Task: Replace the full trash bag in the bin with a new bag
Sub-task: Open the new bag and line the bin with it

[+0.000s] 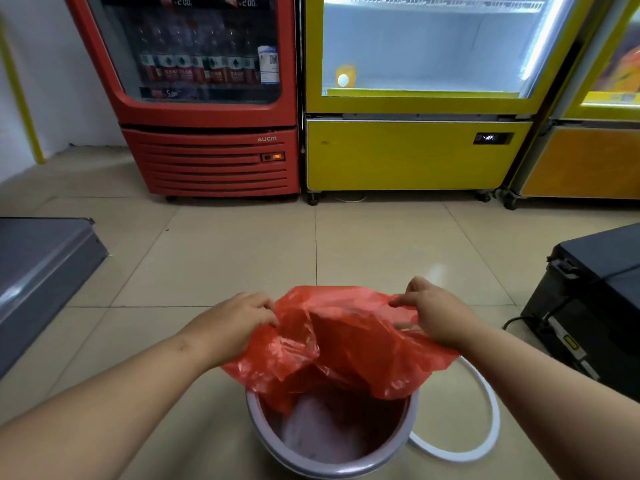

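Note:
A thin red plastic bag (346,341) is spread open above a round grey bin (346,471) at the bottom centre. The bag's lower part hangs into the bin's mouth. My left hand (232,323) pinches the bag's left edge. My right hand (433,313) pinches its right edge, a little higher. Both hands hold the bag's mouth stretched apart over the bin. The inside of the bin shows a pale grey wall below the bag.
A white ring (485,427) lies on the tiled floor just right of the bin. A red drinks fridge (214,161) and yellow fridges (408,154) stand ahead. A grey cabinet (38,271) is at the left, a black box (595,296) at the right.

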Motion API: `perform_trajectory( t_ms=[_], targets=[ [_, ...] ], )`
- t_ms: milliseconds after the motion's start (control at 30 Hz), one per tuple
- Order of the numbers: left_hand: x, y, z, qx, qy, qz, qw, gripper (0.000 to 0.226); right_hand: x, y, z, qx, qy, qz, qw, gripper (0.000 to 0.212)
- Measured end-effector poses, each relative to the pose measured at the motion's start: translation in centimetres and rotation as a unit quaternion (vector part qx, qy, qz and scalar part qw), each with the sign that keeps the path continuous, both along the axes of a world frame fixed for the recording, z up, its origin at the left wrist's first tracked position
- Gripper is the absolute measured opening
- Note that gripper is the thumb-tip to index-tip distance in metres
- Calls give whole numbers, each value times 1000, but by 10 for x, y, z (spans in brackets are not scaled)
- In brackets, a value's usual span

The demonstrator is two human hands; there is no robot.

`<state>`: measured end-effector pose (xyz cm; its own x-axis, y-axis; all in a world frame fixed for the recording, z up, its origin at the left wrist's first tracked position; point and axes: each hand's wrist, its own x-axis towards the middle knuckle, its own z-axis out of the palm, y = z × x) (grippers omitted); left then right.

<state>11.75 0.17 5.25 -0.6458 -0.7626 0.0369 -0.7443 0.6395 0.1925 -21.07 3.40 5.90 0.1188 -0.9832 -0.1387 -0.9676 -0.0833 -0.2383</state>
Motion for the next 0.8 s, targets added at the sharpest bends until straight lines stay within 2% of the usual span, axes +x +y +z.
perform_trajectory(
  t_ms=[100,267,400,500,667,800],
  targets=[
    [-4,6,-8,76,-18,-27,997,54,1,5,-10,9,71,51,996,46],
    [-8,13,-23,160,-81,-42,983,33,-5,14,-25,27,122,109,986,42],
    [-9,5,-25,152,26,45,987,53,-7,9,-32,-8,51,45,998,39],
    [-7,-8,-22,113,110,109,981,55,1,-4,-37,-48,-2,-44,998,30],
    [-4,-27,-23,114,113,157,975,55,13,-20,-45,-10,-66,-115,991,26],
    [-9,-35,-22,123,101,157,975,35,18,-31,-45,42,-101,-127,986,36]
  ],
)
